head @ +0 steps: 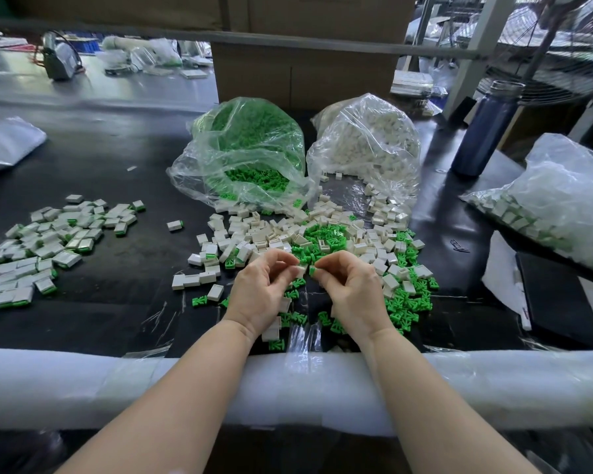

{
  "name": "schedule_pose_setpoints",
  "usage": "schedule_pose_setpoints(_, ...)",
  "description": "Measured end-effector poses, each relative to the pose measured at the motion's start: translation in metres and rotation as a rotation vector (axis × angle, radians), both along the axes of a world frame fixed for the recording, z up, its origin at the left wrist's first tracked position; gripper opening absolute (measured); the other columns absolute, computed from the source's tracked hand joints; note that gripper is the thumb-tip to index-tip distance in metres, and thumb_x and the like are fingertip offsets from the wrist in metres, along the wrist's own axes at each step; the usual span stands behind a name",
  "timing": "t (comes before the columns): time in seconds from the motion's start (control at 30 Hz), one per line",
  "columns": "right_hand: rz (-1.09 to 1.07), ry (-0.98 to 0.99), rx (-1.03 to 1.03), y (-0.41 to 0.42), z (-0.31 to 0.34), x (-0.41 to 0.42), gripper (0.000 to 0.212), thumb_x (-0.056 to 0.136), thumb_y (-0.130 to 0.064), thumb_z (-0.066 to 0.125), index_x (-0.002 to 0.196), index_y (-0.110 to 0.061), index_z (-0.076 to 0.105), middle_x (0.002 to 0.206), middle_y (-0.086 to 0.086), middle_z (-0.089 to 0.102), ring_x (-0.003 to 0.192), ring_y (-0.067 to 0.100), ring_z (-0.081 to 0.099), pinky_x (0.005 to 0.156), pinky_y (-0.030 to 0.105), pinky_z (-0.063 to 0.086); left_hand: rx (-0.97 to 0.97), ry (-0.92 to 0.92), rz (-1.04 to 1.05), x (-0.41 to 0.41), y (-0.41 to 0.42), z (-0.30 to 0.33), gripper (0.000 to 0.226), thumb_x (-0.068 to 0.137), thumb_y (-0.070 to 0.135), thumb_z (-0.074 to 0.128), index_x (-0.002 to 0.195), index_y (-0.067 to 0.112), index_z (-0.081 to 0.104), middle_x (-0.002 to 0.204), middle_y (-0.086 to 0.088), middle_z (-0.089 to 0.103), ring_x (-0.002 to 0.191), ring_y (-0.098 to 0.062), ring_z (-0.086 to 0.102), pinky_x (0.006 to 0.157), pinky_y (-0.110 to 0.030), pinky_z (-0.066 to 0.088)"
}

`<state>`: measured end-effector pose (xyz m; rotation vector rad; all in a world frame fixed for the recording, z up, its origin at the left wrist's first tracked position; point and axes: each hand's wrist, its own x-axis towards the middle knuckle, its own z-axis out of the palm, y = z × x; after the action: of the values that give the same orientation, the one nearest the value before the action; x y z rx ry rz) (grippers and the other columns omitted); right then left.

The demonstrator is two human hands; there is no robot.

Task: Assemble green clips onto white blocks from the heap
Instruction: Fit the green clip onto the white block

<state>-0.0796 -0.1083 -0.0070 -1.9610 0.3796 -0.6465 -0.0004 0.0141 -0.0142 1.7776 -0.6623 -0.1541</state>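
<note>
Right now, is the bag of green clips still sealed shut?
No, the bag of green clips lies open, and clips spill from its mouth onto the table.

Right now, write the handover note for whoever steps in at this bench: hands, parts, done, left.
Left hand: pinches a white block at the fingertips.
Right hand: pinches a green clip, close to the block, not yet pushed on.
Loose mixed heap of blocks and clips lies just beyond the hands; the bag of green clips and bag of white blocks sit open behind it.
Done: finished pieces piled at far left.
Left: join this pair, then work through the heap, which is still large.
</note>
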Motion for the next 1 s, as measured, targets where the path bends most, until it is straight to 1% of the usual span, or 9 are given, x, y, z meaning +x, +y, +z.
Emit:
schedule_pose_setpoints(0.1, 0.023, -0.006, 0.03, 0.0008, 0.001, -0.0001, 0.019, 0.084, -0.004, 0.065, 0.081, -0.022, 0.062, 0.076, -0.006, 0.066, 0.074, 0.011, 0.065, 0.072, 0.027, 0.056, 0.034, -0.015, 0.013, 0.0012, 0.0, -0.0012, 0.018, 0.088, 0.016, 0.06, 0.082, 0.032, 0.057, 0.08, 0.007, 0.065, 0.074, -0.006, 0.06, 0.073, -0.018, 0.049)
schedule_pose_setpoints(0.2, 0.044, -0.003, 0.078, 0.0018, 0.0022, -0.0005, 0.017, 0.085, -0.003, 0.064, 0.081, -0.019, 0.062, 0.077, -0.002, 0.067, 0.075, 0.012, 0.066, 0.074, 0.028, 0.056, 0.073, -0.019, 0.003, 0.0017, 0.0006, -0.002, 0.015, 0.089, 0.019, 0.058, 0.084, 0.033, 0.057, 0.081, 0.006, 0.064, 0.075, -0.009, 0.06, 0.073, -0.023, 0.049)
schedule_pose_setpoints(0.27, 0.051, 0.001, 0.094, 0.0016, 0.0029, -0.0012, 0.015, 0.085, -0.002, 0.064, 0.082, -0.017, 0.062, 0.078, 0.001, 0.067, 0.076, 0.015, 0.067, 0.074, 0.029, 0.057, 0.075, -0.018, -0.013, 0.0018, 0.0013, -0.0019, 0.016, 0.09, 0.019, 0.058, 0.085, 0.034, 0.057, 0.081, 0.008, 0.064, 0.074, -0.007, 0.059, 0.074, -0.024, 0.048)
schedule_pose_setpoints(0.33, 0.05, 0.0, 0.105, 0.0017, 0.0038, -0.0019, 0.017, 0.085, -0.002, 0.064, 0.081, -0.018, 0.062, 0.078, 0.002, 0.068, 0.076, 0.017, 0.067, 0.073, 0.029, 0.057, 0.078, -0.014, -0.043, 0.0015, 0.0019, -0.0013, 0.017, 0.09, 0.018, 0.057, 0.088, 0.035, 0.06, 0.083, 0.008, 0.066, 0.08, -0.009, 0.061, 0.079, -0.027, 0.051)
schedule_pose_setpoints(0.4, 0.04, -0.004, 0.124, 0.0016, 0.0043, -0.0023, 0.018, 0.085, -0.002, 0.064, 0.08, -0.019, 0.061, 0.077, 0.004, 0.068, 0.076, 0.019, 0.068, 0.072, 0.029, 0.057, 0.092, -0.014, -0.064, 0.0017, 0.0015, -0.0008, 0.015, 0.09, 0.018, 0.058, 0.09, 0.033, 0.063, 0.088, 0.003, 0.069, 0.088, -0.014, 0.064, 0.087, -0.036, 0.052)
schedule_pose_setpoints(0.5, 0.031, 0.008, 0.124, 0.0004, 0.0044, -0.0025, 0.012, 0.085, -0.004, 0.064, 0.082, -0.015, 0.063, 0.078, 0.007, 0.069, 0.076, 0.022, 0.067, 0.072, 0.032, 0.057, 0.106, -0.022, -0.072, 0.0017, 0.001, -0.0004, 0.013, 0.089, 0.018, 0.06, 0.089, 0.03, 0.064, 0.09, -0.002, 0.071, 0.09, -0.02, 0.065, 0.088, -0.042, 0.051)
schedule_pose_setpoints(0.6, 0.057, 0.01, 0.138, 0.0008, 0.0046, -0.0025, 0.01, 0.086, -0.003, 0.063, 0.083, -0.013, 0.063, 0.077, 0.004, 0.069, 0.074, 0.016, 0.068, 0.071, 0.028, 0.057, 0.115, -0.043, -0.061, 0.0014, 0.0015, 0.0002, 0.015, 0.089, 0.019, 0.059, 0.086, 0.033, 0.062, 0.087, -0.002, 0.07, 0.087, -0.021, 0.065, 0.086, -0.043, 0.051)
schedule_pose_setpoints(0.7, 0.078, 0.007, 0.167, 0.0016, 0.0048, -0.0026, 0.009, 0.086, -0.001, 0.063, 0.084, -0.01, 0.063, 0.08, 0.009, 0.069, 0.077, 0.017, 0.07, 0.073, 0.033, 0.058, 0.117, -0.042, -0.047, 0.0014, 0.0013, 0.0008, 0.017, 0.089, 0.018, 0.058, 0.084, 0.034, 0.061, 0.085, 0.001, 0.069, 0.087, -0.019, 0.064, 0.086, -0.042, 0.051)
schedule_pose_setpoints(1.0, 0.079, 0.032, 0.161, 0.0016, 0.003, -0.0015, 0.011, 0.086, -0.001, 0.062, 0.083, -0.012, 0.062, 0.083, 0.012, 0.069, 0.08, 0.021, 0.07, 0.074, 0.039, 0.058, 0.115, -0.038, -0.054, 0.0007, 0.0017, 0.0012, 0.019, 0.089, 0.018, 0.059, 0.082, 0.036, 0.059, 0.085, 0.001, 0.068, 0.087, -0.018, 0.064, 0.087, -0.042, 0.051)
